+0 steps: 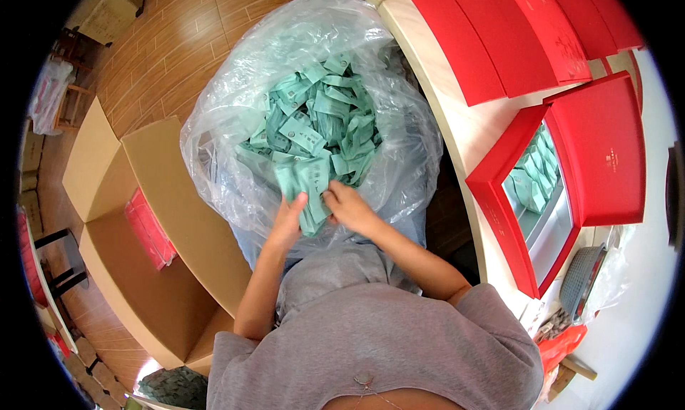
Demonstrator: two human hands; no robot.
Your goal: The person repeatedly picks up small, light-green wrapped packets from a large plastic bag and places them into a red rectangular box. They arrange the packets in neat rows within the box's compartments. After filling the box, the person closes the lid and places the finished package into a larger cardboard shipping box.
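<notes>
Holding green packets over the near side of the plastic bag, the left hand pinches their left edge; the right hand, fingers curled, touches their right, grip unclear.

Pale green packets, overlapping, bunched
</notes>
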